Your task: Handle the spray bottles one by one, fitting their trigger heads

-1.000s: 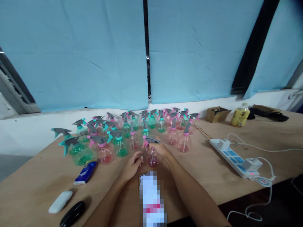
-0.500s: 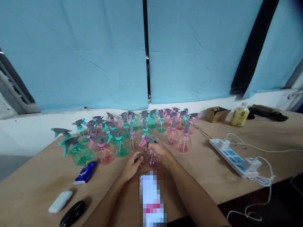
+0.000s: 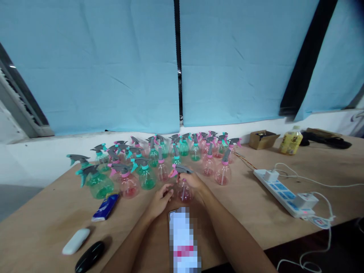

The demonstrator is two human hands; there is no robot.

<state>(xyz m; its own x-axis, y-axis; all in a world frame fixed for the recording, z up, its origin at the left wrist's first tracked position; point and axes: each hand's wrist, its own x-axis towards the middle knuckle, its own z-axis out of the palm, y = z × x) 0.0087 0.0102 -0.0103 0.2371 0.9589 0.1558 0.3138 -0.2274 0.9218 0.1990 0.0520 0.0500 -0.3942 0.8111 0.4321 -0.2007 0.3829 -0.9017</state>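
A pink spray bottle [image 3: 184, 194] with a grey and pink trigger head stands upright in front of me, its nozzle pointing left. My right hand [image 3: 191, 179] is closed around its neck, just below the head. Close to the bottle's left side is my left hand [image 3: 161, 199], fingers loosely curved and apart, holding nothing. A phone [image 3: 183, 237] lies nearer to me, its screen blurred out. Behind my hands several more spray bottles crowd together, among them a green one [image 3: 147, 179] and a pink one [image 3: 223, 173].
A blue packet [image 3: 105, 207], a white case [image 3: 76, 241] and a black case [image 3: 90, 257] lie at the left. On the right are a white power strip [image 3: 281, 193] with plugs and cables, a cardboard box [image 3: 263, 140] and a yellow-labelled drink bottle [image 3: 291, 141]. Blue curtains [image 3: 113, 68] hang behind.
The view has shifted slightly, so everything appears a little further right. My right hand keeps its hold on the pink spray bottle, and my left hand stays beside it.
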